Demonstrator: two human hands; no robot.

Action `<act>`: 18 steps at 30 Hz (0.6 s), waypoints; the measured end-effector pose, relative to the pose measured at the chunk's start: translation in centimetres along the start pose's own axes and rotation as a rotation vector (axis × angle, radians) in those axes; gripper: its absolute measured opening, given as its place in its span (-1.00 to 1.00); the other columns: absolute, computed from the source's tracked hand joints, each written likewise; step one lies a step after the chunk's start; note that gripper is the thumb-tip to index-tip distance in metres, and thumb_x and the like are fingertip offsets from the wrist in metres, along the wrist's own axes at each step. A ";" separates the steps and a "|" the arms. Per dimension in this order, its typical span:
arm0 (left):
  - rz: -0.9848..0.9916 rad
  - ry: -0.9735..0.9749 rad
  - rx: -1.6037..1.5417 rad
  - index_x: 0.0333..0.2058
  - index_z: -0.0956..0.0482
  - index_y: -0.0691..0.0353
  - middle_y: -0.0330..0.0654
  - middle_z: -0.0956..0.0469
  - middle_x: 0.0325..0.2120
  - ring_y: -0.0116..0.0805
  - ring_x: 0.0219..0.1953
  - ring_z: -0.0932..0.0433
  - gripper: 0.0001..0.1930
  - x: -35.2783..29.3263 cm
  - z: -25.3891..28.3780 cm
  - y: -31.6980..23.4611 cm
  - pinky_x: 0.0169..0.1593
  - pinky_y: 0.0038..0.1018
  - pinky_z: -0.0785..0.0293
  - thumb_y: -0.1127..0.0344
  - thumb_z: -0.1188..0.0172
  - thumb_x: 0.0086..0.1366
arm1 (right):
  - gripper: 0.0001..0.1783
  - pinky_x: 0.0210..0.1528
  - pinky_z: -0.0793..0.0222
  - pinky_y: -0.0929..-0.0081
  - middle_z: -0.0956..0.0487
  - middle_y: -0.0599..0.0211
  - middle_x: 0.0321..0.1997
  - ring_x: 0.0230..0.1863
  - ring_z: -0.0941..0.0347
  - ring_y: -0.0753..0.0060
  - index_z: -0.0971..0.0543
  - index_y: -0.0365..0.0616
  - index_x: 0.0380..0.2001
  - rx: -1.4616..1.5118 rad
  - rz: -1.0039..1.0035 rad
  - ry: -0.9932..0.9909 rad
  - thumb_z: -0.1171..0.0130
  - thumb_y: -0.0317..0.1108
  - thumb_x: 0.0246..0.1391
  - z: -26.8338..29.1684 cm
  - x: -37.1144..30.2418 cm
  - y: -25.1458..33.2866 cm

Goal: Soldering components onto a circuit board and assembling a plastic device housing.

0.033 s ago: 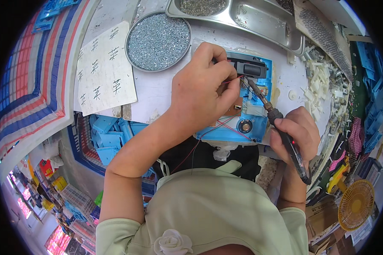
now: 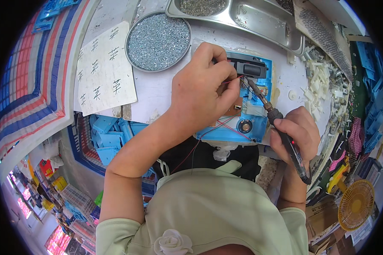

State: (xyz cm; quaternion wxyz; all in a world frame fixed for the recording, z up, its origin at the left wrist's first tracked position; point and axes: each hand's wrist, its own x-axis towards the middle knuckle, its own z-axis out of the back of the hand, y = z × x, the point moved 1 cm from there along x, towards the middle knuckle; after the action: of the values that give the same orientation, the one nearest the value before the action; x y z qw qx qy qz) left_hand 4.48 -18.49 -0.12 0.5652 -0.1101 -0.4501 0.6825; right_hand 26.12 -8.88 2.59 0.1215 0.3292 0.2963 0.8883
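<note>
My left hand (image 2: 206,85) reaches over a blue plastic housing (image 2: 227,135). Its thumb and forefinger are pinched on a thin red wire (image 2: 230,81) beside a black plastic module (image 2: 252,69) at the housing's far end. In my right hand (image 2: 301,132) is a soldering iron (image 2: 290,146) with a dark handle, gripped like a pen. Its tip points at the wire's end, next to the module; whether they touch I cannot tell. A small round speaker (image 2: 245,126) and a brown circuit board (image 2: 235,108), partly under my left hand, sit in the housing.
At the back left stands a round tray (image 2: 190,40) of small silver screws, with a written sheet (image 2: 106,70) beside it. A steel compartment tray (image 2: 264,32) lies along the back. White plastic pieces (image 2: 319,76) are heaped at right. Blue housings (image 2: 108,136) fill a crate at lower left.
</note>
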 end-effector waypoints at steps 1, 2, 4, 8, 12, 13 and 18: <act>0.001 -0.004 -0.001 -0.42 -0.62 0.29 -0.15 -0.43 -0.29 -0.35 -0.40 -0.50 -0.90 0.0 0.0 0.0 -0.33 -0.48 -0.47 0.48 -0.38 0.08 | -0.66 -0.53 -0.27 0.40 -0.50 0.36 -0.57 -0.59 -0.38 0.29 -0.65 -0.12 -0.24 -0.022 0.014 0.020 -0.45 -0.52 -0.18 0.1 0.1 0.0; 0.002 -0.005 -0.004 -0.42 -0.62 0.29 -0.15 -0.43 -0.29 -0.36 -0.40 -0.50 -0.90 0.0 0.0 0.0 -0.33 -0.49 -0.47 0.48 -0.38 0.08 | -0.66 -0.53 -0.26 0.40 -0.49 0.36 -0.57 -0.59 -0.37 0.29 -0.65 -0.12 -0.25 -0.013 0.014 0.020 -0.45 -0.52 -0.19 0.3 0.2 0.0; 0.002 -0.005 -0.009 -0.42 -0.62 0.30 -0.15 -0.43 -0.29 -0.36 -0.40 -0.50 -0.90 -0.1 0.0 0.0 -0.34 -0.50 -0.47 0.49 -0.38 0.08 | -0.65 -0.54 -0.25 0.41 -0.48 0.36 -0.58 -0.59 -0.37 0.29 -0.65 -0.11 -0.25 0.005 0.012 0.020 -0.45 -0.52 -0.21 0.5 0.3 0.2; -0.005 -0.008 -0.010 -0.43 -0.61 0.30 -0.15 -0.42 -0.29 -0.37 -0.40 -0.50 -0.90 0.0 -0.1 0.0 -0.35 -0.51 -0.47 0.50 -0.38 0.09 | -0.66 -0.55 -0.24 0.41 -0.48 0.36 -0.59 -0.60 -0.36 0.29 -0.65 -0.12 -0.26 0.044 -0.009 0.008 -0.44 -0.51 -0.21 0.6 0.1 0.2; 0.004 -0.002 -0.009 -0.43 -0.60 0.31 -0.15 -0.41 -0.29 -0.37 -0.39 -0.51 -0.90 -0.1 -0.1 0.0 -0.35 -0.50 -0.48 0.50 -0.37 0.09 | -0.67 -0.55 -0.24 0.41 -0.47 0.35 -0.60 -0.60 -0.36 0.29 -0.65 -0.13 -0.26 0.034 -0.011 0.018 -0.43 -0.52 -0.21 0.5 0.2 0.1; 0.004 -0.004 -0.008 -0.43 -0.60 0.31 -0.15 -0.41 -0.29 -0.37 -0.39 -0.51 -0.90 -0.1 -0.1 0.0 -0.35 -0.50 -0.48 0.50 -0.37 0.09 | -0.67 -0.55 -0.24 0.41 -0.47 0.35 -0.60 -0.60 -0.36 0.29 -0.65 -0.13 -0.26 0.031 -0.011 0.022 -0.43 -0.52 -0.21 0.5 0.2 0.1; -0.009 -0.016 0.021 -0.44 -0.59 0.30 -0.15 -0.42 -0.29 -0.35 -0.40 -0.51 -0.89 0.0 -0.2 -0.1 -0.35 -0.49 -0.49 0.51 -0.37 0.07 | -0.69 -0.55 -0.23 0.41 -0.50 0.34 -0.59 -0.61 -0.36 0.28 -0.64 -0.15 -0.28 0.037 -0.028 0.012 -0.41 -0.53 -0.20 0.5 0.2 0.1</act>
State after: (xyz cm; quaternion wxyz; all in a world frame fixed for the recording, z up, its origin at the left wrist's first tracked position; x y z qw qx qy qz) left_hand 4.73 -18.43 -0.13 0.5657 -0.0967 -0.4479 0.6856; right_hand 26.24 -8.61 3.05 0.1260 0.3220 0.3178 0.8829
